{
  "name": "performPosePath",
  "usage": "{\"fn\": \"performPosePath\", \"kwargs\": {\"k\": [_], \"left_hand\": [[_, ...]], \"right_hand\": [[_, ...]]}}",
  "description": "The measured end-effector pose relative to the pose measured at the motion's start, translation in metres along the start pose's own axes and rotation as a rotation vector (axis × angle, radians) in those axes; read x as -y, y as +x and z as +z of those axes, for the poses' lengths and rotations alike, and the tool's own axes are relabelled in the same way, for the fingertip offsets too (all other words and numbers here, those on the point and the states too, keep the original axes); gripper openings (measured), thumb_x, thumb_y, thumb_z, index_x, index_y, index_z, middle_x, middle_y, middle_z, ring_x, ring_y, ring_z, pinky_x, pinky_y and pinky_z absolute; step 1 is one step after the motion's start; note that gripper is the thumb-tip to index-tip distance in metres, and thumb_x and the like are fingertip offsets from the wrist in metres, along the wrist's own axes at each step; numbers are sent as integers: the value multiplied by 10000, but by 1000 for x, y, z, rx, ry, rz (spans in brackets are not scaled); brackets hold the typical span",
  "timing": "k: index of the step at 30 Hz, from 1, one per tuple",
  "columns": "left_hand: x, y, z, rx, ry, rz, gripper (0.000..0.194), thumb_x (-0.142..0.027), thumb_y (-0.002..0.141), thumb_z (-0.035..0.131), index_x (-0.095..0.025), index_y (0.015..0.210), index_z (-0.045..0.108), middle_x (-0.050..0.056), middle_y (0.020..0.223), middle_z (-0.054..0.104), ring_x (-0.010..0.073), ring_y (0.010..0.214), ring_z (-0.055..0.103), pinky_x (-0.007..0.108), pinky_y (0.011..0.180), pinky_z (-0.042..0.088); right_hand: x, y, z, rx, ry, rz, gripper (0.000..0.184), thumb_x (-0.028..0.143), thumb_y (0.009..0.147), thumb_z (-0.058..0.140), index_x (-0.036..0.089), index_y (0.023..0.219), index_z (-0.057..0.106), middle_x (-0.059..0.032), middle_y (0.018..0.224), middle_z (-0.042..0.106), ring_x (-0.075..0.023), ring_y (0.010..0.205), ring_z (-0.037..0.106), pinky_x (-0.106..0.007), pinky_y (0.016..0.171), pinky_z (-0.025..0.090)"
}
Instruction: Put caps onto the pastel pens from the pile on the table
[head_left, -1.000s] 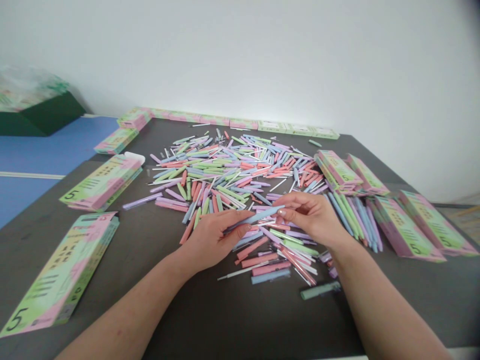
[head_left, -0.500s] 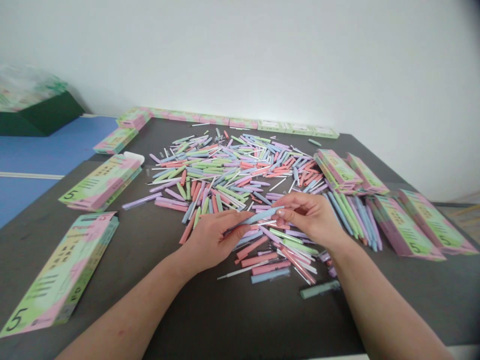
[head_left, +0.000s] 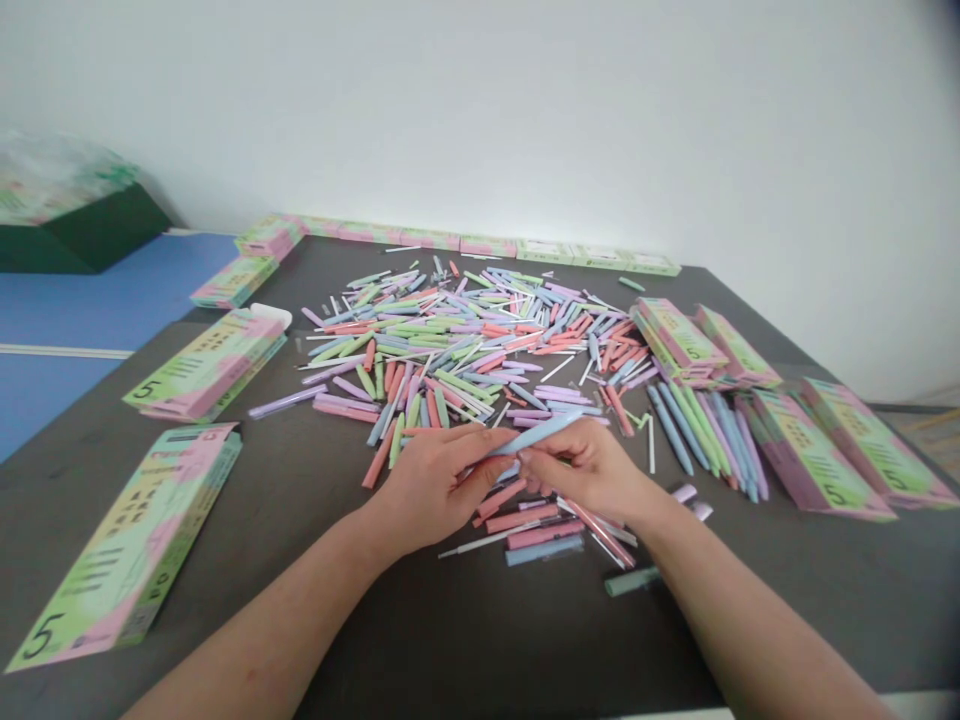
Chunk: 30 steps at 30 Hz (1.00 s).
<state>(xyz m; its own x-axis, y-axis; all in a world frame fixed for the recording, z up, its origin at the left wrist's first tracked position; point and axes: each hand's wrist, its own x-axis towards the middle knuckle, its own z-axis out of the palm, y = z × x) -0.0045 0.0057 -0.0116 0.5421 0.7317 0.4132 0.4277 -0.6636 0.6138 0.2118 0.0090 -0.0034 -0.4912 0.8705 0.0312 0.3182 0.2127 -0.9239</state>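
From here: L hand [head_left: 431, 487] fingers closed round lt-blue pen [head_left: 551, 430], above pen-part pile [head_left: 420, 328]. R hand [head_left: 589, 470] fingertips bunched near it; can't tell what they grip. Pen prob. light, stiff plastic, maybe slick; hold mid-barrel.

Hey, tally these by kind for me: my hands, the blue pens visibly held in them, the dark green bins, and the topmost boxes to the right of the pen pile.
Hands: 2, left hand and right hand
Held blue pen: 1
Green bin: 1
Topmost boxes on the right: 4
Total: 8
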Motion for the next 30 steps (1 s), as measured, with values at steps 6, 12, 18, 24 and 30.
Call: {"fn": "performPosePath", "kwargs": {"k": [6,12,18,24,30], "left_hand": [[3,-1,-2,-69,-95,-114,246,-238,917,547,-160,1116,669,66,964,733,156,800,674,242,706,503],[3,-2,-2,-27,-65,-70,237,-239,925,545,-169,1118,664,41,930,726,129,762,664,212,668,482],[4,-1,-2,-13,-23,-22,265,-249,929,538,-193,1170,635,43,1004,731,139,832,683,216,724,500],[3,-1,-2,-17,37,42,262,-238,931,526,-172,1155,644,58,910,727,138,741,668,225,654,485],[5,-2,2,-51,94,75,275,-237,932,527,-128,1153,648,56,810,698,131,655,620,229,595,445]], "right_hand": [[5,-1,-13,-127,259,-34,276,416,782,708,174,860,602,2,615,623,-106,478,546,-217,453,438],[6,1,-13,-224,269,-67,201,295,756,750,187,910,680,-10,712,655,-105,567,579,-217,513,473],[6,0,-16,-242,262,-7,222,332,721,774,179,868,711,-6,637,653,-120,535,590,-238,501,498],[3,2,-16,-230,196,1,258,391,742,749,153,831,709,-13,585,642,-110,493,574,-218,462,473],[-1,4,-13,-239,211,21,292,428,747,735,147,814,692,4,550,623,-93,431,541,-210,432,446]]}}
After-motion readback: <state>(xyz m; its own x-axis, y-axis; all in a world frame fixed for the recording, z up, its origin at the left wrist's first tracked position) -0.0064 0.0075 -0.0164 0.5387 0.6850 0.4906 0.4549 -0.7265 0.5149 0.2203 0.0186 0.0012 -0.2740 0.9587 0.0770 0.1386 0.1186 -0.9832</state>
